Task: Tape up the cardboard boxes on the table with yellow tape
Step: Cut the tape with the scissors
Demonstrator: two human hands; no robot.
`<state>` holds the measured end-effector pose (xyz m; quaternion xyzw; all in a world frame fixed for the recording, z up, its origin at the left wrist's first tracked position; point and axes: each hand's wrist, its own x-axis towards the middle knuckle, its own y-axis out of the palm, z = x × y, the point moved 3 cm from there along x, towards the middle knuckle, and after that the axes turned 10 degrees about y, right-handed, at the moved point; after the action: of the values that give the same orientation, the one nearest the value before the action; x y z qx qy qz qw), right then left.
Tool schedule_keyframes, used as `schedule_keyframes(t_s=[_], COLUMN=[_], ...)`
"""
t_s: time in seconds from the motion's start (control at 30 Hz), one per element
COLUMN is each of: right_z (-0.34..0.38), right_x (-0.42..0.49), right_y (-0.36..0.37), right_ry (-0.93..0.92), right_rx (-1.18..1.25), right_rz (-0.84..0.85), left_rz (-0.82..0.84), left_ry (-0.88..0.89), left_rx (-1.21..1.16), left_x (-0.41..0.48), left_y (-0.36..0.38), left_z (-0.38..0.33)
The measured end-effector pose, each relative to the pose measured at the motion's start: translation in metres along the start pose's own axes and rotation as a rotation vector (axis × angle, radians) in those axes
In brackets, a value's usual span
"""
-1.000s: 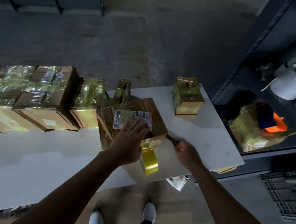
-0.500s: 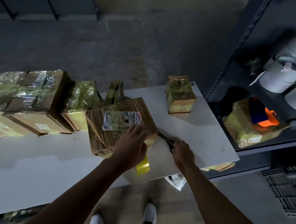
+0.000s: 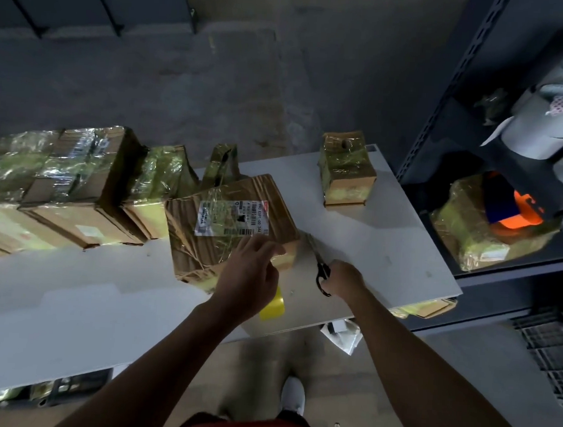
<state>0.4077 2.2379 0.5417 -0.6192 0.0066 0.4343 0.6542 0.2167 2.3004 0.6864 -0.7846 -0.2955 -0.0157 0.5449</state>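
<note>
Head view: the box (image 3: 230, 223) lies label up on the white surface (image 3: 386, 248). The left grip (image 3: 247, 273) rests on its near right corner with fingers bent over the edge; I cannot tell whether it pinches tape or only presses. The yellow roll (image 3: 272, 307) shows just below that grip, partly hidden. The right grip (image 3: 343, 278) is closed round the scissors (image 3: 320, 264), blades pointing at that corner. The step is probably cutting the strand. Next, the blades must cross taut tape, clear of the fingers.
</note>
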Motion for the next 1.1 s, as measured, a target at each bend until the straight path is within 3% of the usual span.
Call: schedule_keyframes(t_s=[0.17, 0.3, 0.47, 0.67, 0.87, 1.1], right_z=[0.001, 0.002, 0.003, 0.005, 0.018, 0.019], right_x=[-0.025, -0.053, -0.09, -0.115, -0.091, -0.061], right_y=[-0.005, -0.009, -0.017, -0.032, -0.058, -0.089], right_ry=[-0.013, -0.021, -0.126, -0.268, -0.361, -0.529], right_rx=[0.496, 0.668, 0.624, 0.412, 0.243, 0.037], right_rz=[0.126, 0.208, 0.231, 0.262, 0.226, 0.296], left_rz=[-0.006, -0.038, -0.157, -0.049, -0.183, -0.267], left_ry=[-0.015, -0.144, -0.433, -0.827, -0.917, -1.023], left_rx=[-0.053, -0.18, -0.32, -0.567, -0.614, -0.678], left_x=[-0.005, -0.014, -0.045, -0.068, -0.058, -0.053], left_y=[-0.003, -0.002, 0.006, 0.035, 0.04, 0.052], left_z=[0.003, 0.009, 0.022, 0.025, 0.029, 0.019])
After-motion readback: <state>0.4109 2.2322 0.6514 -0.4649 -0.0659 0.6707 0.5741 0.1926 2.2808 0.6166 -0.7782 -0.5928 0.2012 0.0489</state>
